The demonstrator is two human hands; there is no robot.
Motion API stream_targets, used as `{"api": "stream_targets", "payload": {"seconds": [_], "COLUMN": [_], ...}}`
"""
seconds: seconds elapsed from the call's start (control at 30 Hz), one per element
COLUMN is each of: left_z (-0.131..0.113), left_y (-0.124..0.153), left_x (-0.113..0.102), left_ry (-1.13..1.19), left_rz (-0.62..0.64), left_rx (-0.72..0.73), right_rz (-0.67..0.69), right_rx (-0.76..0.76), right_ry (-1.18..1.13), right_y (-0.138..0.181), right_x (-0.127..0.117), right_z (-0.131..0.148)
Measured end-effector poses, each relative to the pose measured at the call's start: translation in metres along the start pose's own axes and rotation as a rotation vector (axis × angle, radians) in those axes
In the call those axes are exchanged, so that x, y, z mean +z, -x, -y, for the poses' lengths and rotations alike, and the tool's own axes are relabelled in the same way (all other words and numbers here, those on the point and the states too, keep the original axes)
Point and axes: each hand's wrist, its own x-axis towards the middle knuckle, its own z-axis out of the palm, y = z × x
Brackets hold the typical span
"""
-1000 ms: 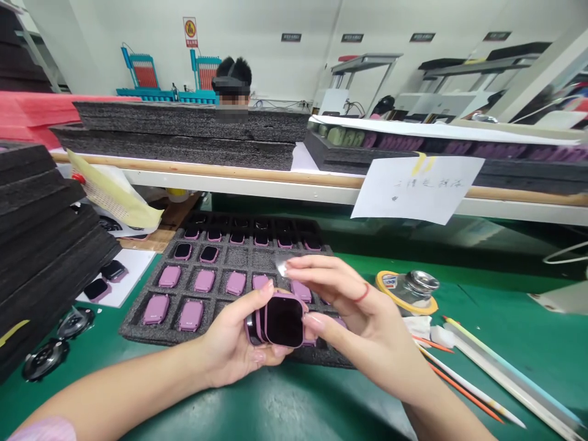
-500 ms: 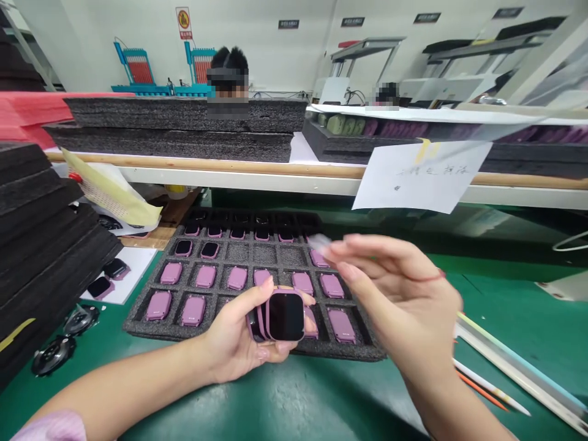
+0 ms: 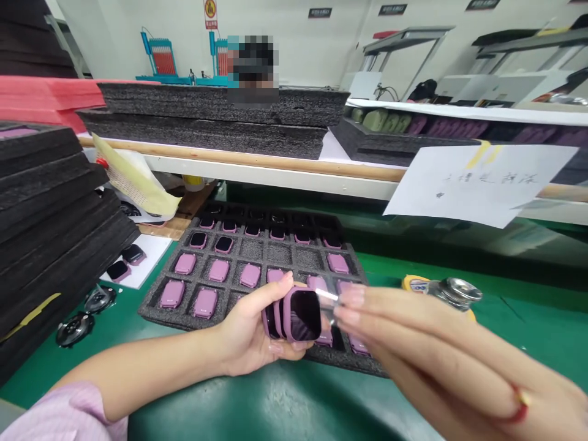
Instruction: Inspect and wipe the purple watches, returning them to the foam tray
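My left hand [image 3: 243,334] is closed round a small stack of purple smartwatch bodies [image 3: 304,315], the front one with its black screen facing me. Beside its right edge, my right hand [image 3: 427,343] pinches a piece of clear film [image 3: 326,294] between thumb and fingertips. Whether the film touches the watch I cannot tell. Beneath both hands lies a dark grey foam tray [image 3: 149,309] with square pockets. Purple watch bodies sit in many of them, the near ones back up, the far ones screen up. My hands hide some pockets.
Stacked black foam trays [image 3: 46,202] rise at the left. Two round dark parts [image 3: 76,329] and a white sheet [image 3: 149,260] with two watches lie beside them. A metal-topped bottle [image 3: 459,291] stands at right. A shelf edge [image 3: 275,174] with a hanging paper [image 3: 473,184] crosses behind.
My right hand has come down and turned, bringing the film close to the front watch. The stack in my left hand has tilted slightly. The view has swung, showing the bottle behind my right hand.
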Motion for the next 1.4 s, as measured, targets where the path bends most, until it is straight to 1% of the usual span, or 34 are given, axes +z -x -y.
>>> {"api": "stream_targets", "payload": {"seconds": [0.1, 0.2, 0.23, 0.3, 0.33, 0.4, 0.47, 0.53, 0.67, 0.8, 0.9, 0.97, 1.03, 1.1, 1.17, 1.23, 1.3, 1.37, 1.4], "left_z": [0.000, -0.001, -0.001, 0.000, 0.001, 0.003, 0.005, 0.006, 0.002, -0.001, -0.001, 0.000, 0.001, 0.003, 0.005, 0.008, 0.010, 0.009, 0.008], "left_y": [0.002, 0.003, 0.003, 0.003, 0.002, 0.001, 0.001, 0.000, 0.002, 0.003, 0.003, 0.002, 0.002, 0.003, 0.004, 0.005, 0.005, 0.004, 0.003], "left_x": [0.001, 0.001, 0.002, 0.002, 0.003, 0.004, 0.004, 0.004, 0.005, 0.007, 0.008, 0.009, 0.009, 0.009, 0.008, 0.007, 0.006, 0.005, 0.005], "left_ry": [-0.029, -0.035, -0.041, -0.074, -0.102, -0.171, -0.222, -0.218, -0.164, -0.196, -0.151, -0.085, -0.036, -0.038, -0.081, -0.147, -0.229, -0.284, -0.285], "left_rz": [-0.010, -0.004, -0.001, 0.000, 0.000, -0.002, -0.024, -0.046, -0.087, -0.073, -0.103, -0.141, -0.207, -0.282, -0.319, -0.310, -0.275, -0.240, -0.227], "left_rx": [0.008, 0.007, 0.009, 0.036, 0.062, 0.116, 0.154, 0.147, 0.104, 0.092, 0.101, 0.118, 0.108, 0.073, 0.032, -0.012, -0.031, 0.002, 0.024], "right_rz": [0.084, 0.176, 0.182, 0.152, 0.126, 0.112, 0.144, 0.157, 0.154, 0.156, 0.168, 0.147, 0.083, 0.025, 0.055, 0.125, 0.186, 0.208, 0.199], "right_rx": [0.003, -0.054, -0.096, -0.160, -0.160, -0.084, 0.025, 0.079, 0.071, 0.048, -0.013, -0.010, 0.116, 0.310, 0.364, 0.382, 0.411, 0.449, 0.464], "right_ry": [-0.050, -0.079, -0.066, -0.006, 0.026, 0.043, -0.021, -0.099, -0.149, -0.129, -0.126, -0.103, -0.043, 0.018, 0.051, 0.057, 0.055, 0.043, 0.031], "right_y": [0.009, 0.003, -0.002, -0.010, -0.014, -0.018, -0.018, -0.018, -0.018, -0.019, -0.020, -0.024, -0.029, -0.033, -0.035, -0.032, -0.028, -0.024, -0.023], "right_x": [0.004, 0.007, 0.009, 0.012, 0.015, 0.020, 0.024, 0.025, 0.022, 0.019, 0.019, 0.019, 0.021, 0.027, 0.039, 0.054, 0.067, 0.073, 0.072], "right_z": [0.013, 0.017, 0.017, 0.015, 0.014, 0.013, 0.011, 0.009, 0.003, 0.003, -0.001, -0.013, -0.034, -0.060, -0.086, -0.107, -0.121, -0.124, -0.121]}}
